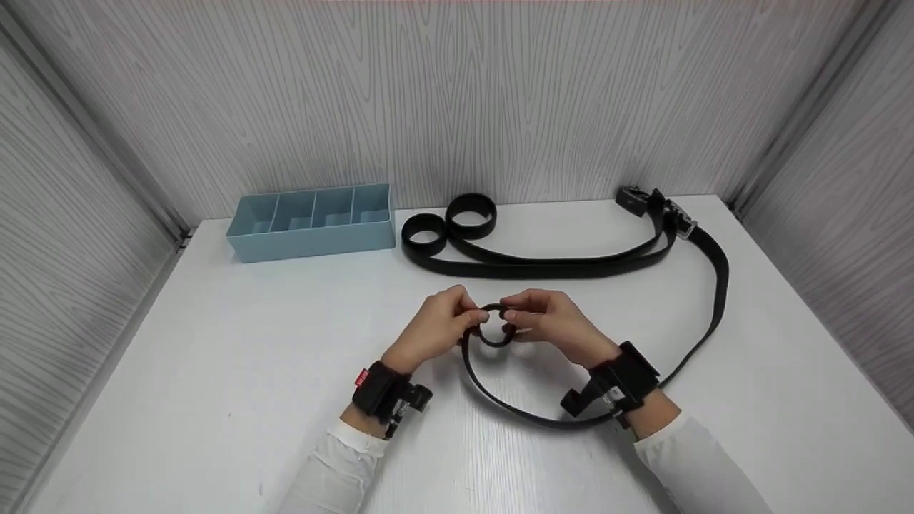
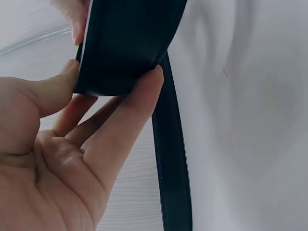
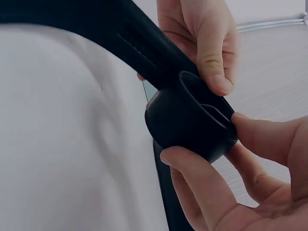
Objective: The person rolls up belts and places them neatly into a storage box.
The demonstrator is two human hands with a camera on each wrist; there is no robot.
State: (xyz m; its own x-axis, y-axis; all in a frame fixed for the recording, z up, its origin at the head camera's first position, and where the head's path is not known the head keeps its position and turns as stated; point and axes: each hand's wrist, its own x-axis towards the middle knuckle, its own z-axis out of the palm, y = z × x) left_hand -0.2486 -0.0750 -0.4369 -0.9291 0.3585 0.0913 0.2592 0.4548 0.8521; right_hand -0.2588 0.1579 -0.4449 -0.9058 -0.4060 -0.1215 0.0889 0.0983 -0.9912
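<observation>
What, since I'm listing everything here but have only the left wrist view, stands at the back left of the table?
Observer: A blue tray with four compartments.
Operator: And beside it?
Observer: Two black strap coils, to its right.
Operator: How does the right hand hold the nearer strap?
Observer: The right wrist view shows it pinching a part rolled into a ring.

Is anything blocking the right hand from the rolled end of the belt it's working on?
Nothing visible does. The right hand already has its fingers on the rolled belt end, opposite the left hand. The slack strap loops on the near side, and the blue tray sits farther back, clear of both.
</observation>
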